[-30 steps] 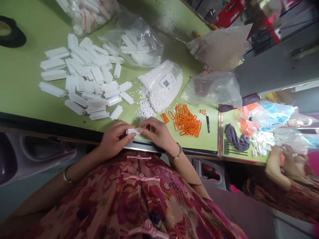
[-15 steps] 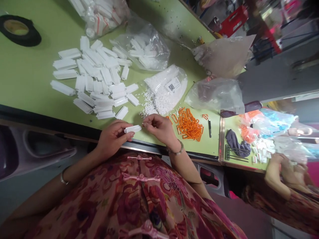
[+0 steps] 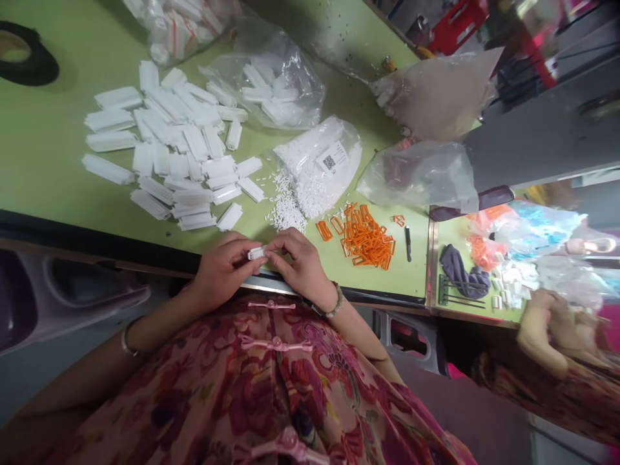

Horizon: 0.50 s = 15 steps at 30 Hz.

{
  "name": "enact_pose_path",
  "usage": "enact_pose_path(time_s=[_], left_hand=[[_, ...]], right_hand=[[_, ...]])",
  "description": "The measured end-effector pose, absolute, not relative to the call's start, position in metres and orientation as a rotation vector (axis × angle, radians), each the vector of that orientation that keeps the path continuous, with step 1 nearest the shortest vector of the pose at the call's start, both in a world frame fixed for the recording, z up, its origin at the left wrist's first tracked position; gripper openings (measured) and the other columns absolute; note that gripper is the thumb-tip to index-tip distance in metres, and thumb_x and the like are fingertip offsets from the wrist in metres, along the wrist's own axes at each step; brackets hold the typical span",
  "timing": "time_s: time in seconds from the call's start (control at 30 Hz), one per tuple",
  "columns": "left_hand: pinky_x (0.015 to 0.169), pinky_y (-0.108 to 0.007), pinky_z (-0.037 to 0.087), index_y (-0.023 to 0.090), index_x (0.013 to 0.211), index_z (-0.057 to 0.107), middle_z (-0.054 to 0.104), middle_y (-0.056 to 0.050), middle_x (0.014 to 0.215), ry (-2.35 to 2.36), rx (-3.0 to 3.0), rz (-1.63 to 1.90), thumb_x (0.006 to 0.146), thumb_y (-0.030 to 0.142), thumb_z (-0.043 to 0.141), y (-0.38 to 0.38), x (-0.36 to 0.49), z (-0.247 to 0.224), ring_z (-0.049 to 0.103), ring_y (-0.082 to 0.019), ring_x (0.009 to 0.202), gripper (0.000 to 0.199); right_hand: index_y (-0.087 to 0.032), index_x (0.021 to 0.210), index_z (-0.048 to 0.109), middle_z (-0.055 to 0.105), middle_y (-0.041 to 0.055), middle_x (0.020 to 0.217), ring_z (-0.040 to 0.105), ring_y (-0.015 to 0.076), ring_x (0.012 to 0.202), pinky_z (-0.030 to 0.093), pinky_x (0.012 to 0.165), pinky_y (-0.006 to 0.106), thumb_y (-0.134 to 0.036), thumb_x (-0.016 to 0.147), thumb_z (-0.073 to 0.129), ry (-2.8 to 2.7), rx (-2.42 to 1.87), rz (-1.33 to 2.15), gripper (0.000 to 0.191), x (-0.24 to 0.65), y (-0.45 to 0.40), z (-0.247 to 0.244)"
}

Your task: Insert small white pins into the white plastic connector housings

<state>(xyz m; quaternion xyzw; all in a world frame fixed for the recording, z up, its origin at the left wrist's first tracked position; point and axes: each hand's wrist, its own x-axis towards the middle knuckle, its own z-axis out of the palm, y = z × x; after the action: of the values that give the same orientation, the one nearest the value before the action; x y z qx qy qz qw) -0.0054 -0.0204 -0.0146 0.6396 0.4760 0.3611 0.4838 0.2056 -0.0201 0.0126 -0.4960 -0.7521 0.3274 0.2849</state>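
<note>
Left hand (image 3: pixel 223 268) closed, pinching one end of a small white plastic housing (image 3: pixel 256 253), held just over the near edge of the green table (image 3: pixel 58 181); right hand (image 3: pixel 300 261) closed on the other end, no longer apart as earlier. Light, stiff, probably brittle; safest grip along the long sides.

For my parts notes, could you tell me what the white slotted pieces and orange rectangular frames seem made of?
The white slotted pieces look like matt moulded plastic, with crisp, uniform edges. The orange frames seem glossier plastic, evenly thin; the exact type is unclear.
</note>
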Motion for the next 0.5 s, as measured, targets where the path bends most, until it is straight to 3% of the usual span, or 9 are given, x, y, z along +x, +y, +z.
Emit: enact_pose_path(time_s=[0.13,0.2,0.37,0.5], left_hand=[[0.073,-0.029,0.06,0.019,0.105,0.079,0.072,-0.008,0.102,1.122,1.685,0.881,0.099,0.046,0.069,-0.018,-0.007,-0.011,0.073,-0.021,0.089,0.029],[0.071,-0.029,0.06,0.02,0.107,0.079,0.071,-0.008,0.104,1.089,1.668,0.863,0.099,0.046,0.069,-0.017,-0.005,-0.01,0.073,-0.02,0.086,0.029],[0.065,-0.029,0.062,0.021,0.112,0.078,0.069,-0.005,0.106,1.026,1.525,0.835,0.099,0.043,0.07,-0.017,0.003,-0.012,0.071,-0.015,0.069,0.027],[0.068,-0.03,0.064,0.021,0.114,0.079,0.069,-0.006,0.106,1.002,1.535,0.837,0.1,0.047,0.07,-0.018,0.007,-0.013,0.073,-0.016,0.072,0.031]], right_hand=[[-0.022,0.099,0.071,0.067,0.0033,0.095,0.062,0.0191,0.092,0.054,0.086,0.034,-0.027,0.106,0.067,-1.946,-1.356,1.003,0.01,0.208,-0.017,0.014],[-0.023,0.106,0.072,0.066,0.0022,0.095,0.061,0.0175,0.088,0.055,0.082,0.032,-0.031,0.105,0.07,-1.88,-1.364,1.113,0.008,0.213,-0.017,0.014],[-0.022,0.122,0.073,0.07,0.0024,0.098,0.062,0.0146,0.08,0.057,0.073,0.029,-0.041,0.103,0.075,-1.666,-1.376,1.326,0.027,0.228,-0.021,0.013],[-0.022,0.12,0.074,0.077,0.0031,0.097,0.067,0.0154,0.08,0.06,0.076,0.031,-0.038,0.101,0.074,-1.564,-1.441,1.45,0.025,0.226,-0.028,0.009]])
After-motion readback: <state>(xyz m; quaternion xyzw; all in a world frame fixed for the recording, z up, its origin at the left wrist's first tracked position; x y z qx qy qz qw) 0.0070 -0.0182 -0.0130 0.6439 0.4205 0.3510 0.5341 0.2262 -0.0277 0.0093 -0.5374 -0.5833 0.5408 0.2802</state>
